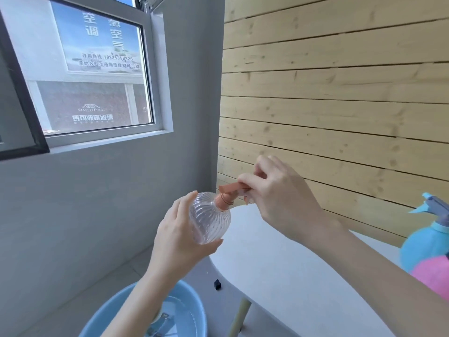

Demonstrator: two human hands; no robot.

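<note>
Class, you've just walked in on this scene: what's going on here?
A person holds a clear ribbed bottle in the left hand, above the edge of a white table. The right hand grips the orange pump head on the bottle's neck; whether it is going on or coming off cannot be told. A blue basin with water sits below, and a blue and pink spray bottle stands on the table.

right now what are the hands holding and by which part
The left hand grips the clear ribbed bottle round its bulbous body; the right hand pinches the orange spray head on top.
</note>
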